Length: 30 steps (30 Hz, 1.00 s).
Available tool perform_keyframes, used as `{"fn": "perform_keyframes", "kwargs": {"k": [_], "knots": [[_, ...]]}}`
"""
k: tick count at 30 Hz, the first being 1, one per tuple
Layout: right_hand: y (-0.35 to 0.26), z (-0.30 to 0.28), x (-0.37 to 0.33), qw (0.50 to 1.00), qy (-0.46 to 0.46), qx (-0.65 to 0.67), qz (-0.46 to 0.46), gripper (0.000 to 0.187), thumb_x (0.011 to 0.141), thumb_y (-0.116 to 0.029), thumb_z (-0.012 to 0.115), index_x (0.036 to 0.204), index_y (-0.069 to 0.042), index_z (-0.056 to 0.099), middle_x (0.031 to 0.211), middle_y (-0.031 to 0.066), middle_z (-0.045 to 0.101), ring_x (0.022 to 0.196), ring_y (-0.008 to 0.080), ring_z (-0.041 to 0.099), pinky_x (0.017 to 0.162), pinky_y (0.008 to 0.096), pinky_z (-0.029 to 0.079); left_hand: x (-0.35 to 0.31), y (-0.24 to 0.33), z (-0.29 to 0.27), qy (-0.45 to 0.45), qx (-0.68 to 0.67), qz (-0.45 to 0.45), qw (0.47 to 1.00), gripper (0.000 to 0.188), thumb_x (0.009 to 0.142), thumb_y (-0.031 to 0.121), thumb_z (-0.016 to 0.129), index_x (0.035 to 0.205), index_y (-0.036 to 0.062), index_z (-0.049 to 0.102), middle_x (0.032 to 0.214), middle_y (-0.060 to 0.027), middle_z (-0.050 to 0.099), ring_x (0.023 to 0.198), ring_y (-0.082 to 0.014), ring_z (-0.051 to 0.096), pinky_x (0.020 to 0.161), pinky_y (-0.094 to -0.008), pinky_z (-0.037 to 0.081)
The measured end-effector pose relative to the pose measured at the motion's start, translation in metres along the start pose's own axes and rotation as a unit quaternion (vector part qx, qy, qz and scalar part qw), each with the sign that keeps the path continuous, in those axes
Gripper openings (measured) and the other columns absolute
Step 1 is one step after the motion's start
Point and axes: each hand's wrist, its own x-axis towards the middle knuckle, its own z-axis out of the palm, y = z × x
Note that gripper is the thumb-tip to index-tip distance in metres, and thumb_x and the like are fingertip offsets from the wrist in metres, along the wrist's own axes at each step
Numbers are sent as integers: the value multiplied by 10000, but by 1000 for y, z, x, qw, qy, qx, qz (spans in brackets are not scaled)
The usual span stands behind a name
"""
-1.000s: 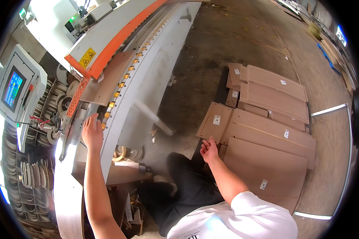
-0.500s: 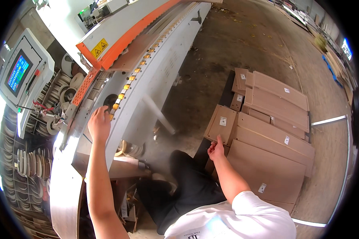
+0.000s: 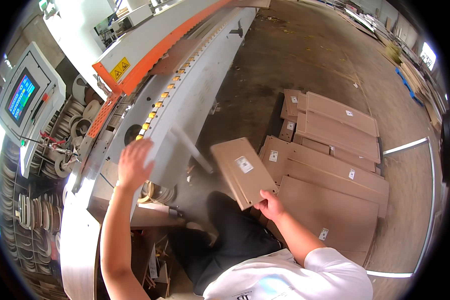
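Note:
A small brown board panel (image 3: 245, 182) with a white label and a few holes near its edges is held in the air by my right hand (image 3: 271, 205). The thumb lies on top of its near right corner and the other fingers are underneath. My left hand (image 3: 135, 162) is empty and slightly blurred, its fingers apart, above the near end of the machine's row of yellow rollers (image 3: 157, 104). To the right, labelled brown panels (image 3: 330, 195) lie in low, overlapping stacks.
The long white machine (image 3: 205, 90) with its orange-edged cover (image 3: 160, 50) runs away on the left. A control screen (image 3: 22, 95) stands far left, above racks of edging coils (image 3: 37, 212). White lines (image 3: 407, 146) mark the floor at right. More boards (image 3: 420, 80) lie farther back.
My right hand has lifted the small panel off the stack and brought it left, toward the machine. My left hand has shifted slightly nearer and right, its fingers spreading.

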Motion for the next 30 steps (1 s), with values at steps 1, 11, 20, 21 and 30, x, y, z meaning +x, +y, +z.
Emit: {"fn": "perform_keyframes", "kwargs": {"k": [1, 11, 20, 21, 30], "knots": [[-2, 2, -8, 998, -46, 22, 32, 283, 999, -244, 694, 1233, -91, 652, 1049, 31, 695, 790, 166, 633, 669, 338, 512, -5, 15, -3, -9, -9, 48, 999, 492, 854, 165, 739, 1340, 147, 664, 1472, -31, 630, 1402, -272, 536, 1138, -467, 441], [-7, 70, -17, 923, -352, 59, 141, 537, 1004, -255, 691, 1484, -56, 553, 1435, 125, 638, 1327, 281, 621, 1106, 483, 512, -37, 82, -58, 74, -71, 234, 967, 381, 797, 101, 737, 1177, 115, 715, 1281, -70, 729, 1243, -288, 680, 1035, -455, 564], [30, 86, 7, 912, -335, -208, 115, 480, 1099, -466, 504, 1049, -47, 735, 950, 78, 742, 878, 173, 711, 794, 292, 542, -71, 20, -88, 132, 17, 70, 989, 263, 816, 28, 735, 1077, 53, 751, 1192, -114, 768, 1145, -279, 745, 953, -384, 618], [25, 106, -4, 887, -293, -352, 64, 404, 1081, -409, 569, 940, -58, 711, 771, 25, 666, 722, 119, 642, 697, 264, 496, -75, 10, -91, 135, 34, 37, 990, 218, 835, 19, 721, 1047, 43, 764, 1167, -124, 778, 1140, -269, 750, 946, -369, 618], [70, 68, -13, 709, -245, -646, -141, 280, 905, -362, 820, 833, -103, 742, 748, 55, 736, 672, 188, 723, 634, 304, 552, -139, -105, -52, 44, 45, -338, 939, 434, 903, 45, 705, 1332, 59, 639, 1384, -141, 679, 1305, -341, 626, 1095, -440, 510]]}}
